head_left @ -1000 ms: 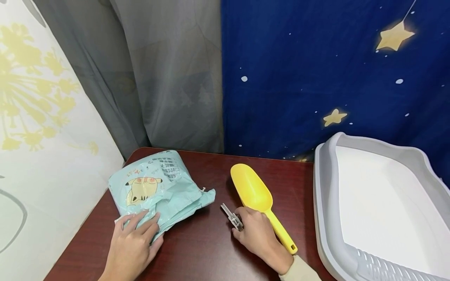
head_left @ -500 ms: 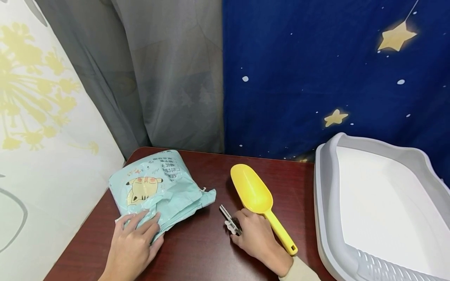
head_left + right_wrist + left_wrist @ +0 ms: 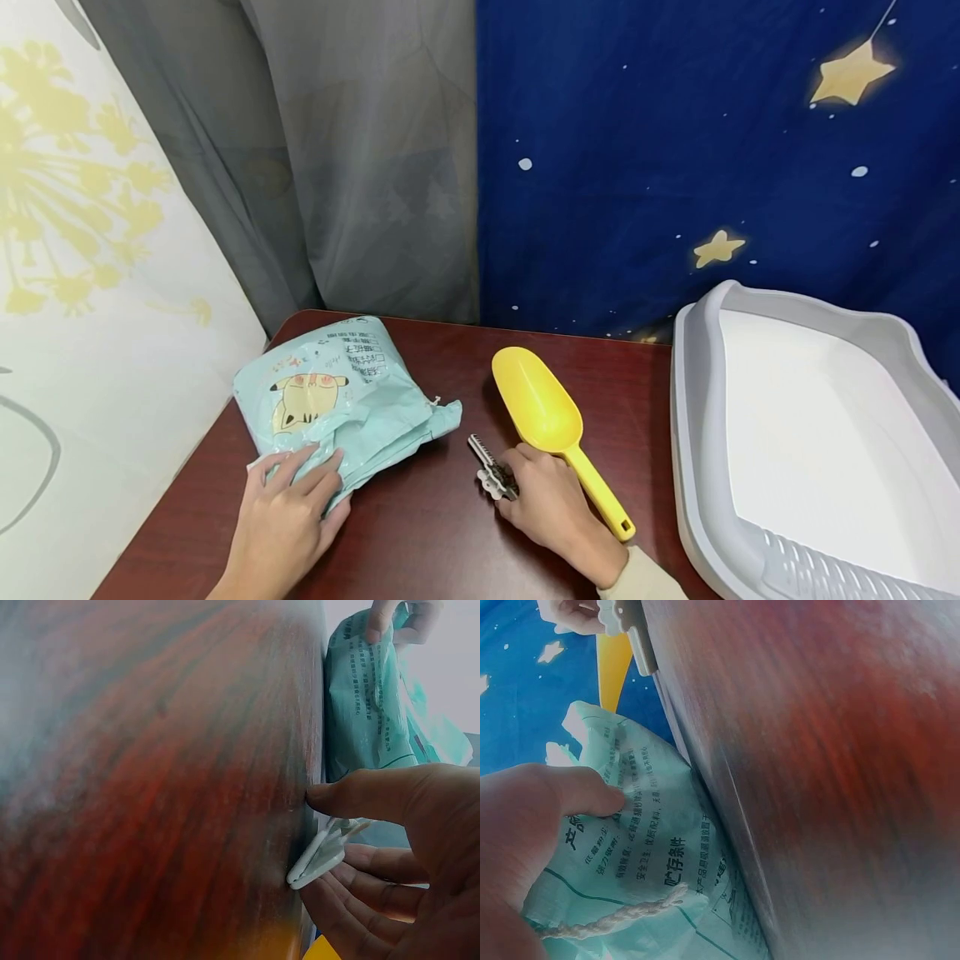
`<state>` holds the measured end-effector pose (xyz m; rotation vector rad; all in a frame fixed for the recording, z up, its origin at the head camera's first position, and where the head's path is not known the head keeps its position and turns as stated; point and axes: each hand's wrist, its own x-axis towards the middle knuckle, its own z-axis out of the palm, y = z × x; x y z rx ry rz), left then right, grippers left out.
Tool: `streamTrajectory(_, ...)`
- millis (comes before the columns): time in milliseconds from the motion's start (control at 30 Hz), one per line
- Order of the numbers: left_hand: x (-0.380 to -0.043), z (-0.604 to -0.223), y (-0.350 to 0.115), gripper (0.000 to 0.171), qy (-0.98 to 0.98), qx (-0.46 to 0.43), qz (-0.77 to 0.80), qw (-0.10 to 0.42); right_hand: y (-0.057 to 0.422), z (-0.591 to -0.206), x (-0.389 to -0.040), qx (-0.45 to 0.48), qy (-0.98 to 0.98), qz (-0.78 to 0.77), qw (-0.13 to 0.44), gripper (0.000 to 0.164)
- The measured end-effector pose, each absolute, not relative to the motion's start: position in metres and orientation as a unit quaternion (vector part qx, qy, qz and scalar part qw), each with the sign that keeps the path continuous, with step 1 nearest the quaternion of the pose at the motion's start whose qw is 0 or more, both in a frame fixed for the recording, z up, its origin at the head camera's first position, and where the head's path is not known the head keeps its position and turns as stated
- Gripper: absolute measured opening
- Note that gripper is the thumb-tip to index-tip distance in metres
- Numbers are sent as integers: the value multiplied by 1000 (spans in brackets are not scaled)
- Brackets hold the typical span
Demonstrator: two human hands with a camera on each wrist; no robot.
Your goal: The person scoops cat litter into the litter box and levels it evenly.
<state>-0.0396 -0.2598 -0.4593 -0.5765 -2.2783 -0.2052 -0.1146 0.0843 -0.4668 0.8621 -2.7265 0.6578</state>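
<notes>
A light blue bag (image 3: 322,392) with a printed cartoon lies on the table's left side, its end folded over. My left hand (image 3: 283,517) grips that folded end, fingers on top; the left wrist view shows the thumb (image 3: 592,791) pressed on the printed underside. My right hand (image 3: 547,504) is lowered to the table by a small pale grey clip (image 3: 491,473) with a toothed bar and scalloped edge. In the right wrist view the clip (image 3: 319,859) touches the fingers, while the thumb (image 3: 337,796) stands apart from it. The palm hides part of the clip.
A yellow scoop (image 3: 540,400) lies just beyond my right hand, its handle beside the wrist. At the right stands a grey litter tray (image 3: 705,433) with a white inside. Curtains (image 3: 375,167) hang along the table's back edge. A twisted cord (image 3: 622,919) hangs from the bag.
The clip has turned in my right hand and now lies flatter, its scalloped edge showing. The right thumb has shifted slightly. My left hand and the bag have stayed in place.
</notes>
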Motion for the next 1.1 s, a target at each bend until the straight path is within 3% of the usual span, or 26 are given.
streamTrajectory(1100,-40,-461,-260,63,-888,-229,-82,390,98,-463,-104,302,-919,237,87,40)
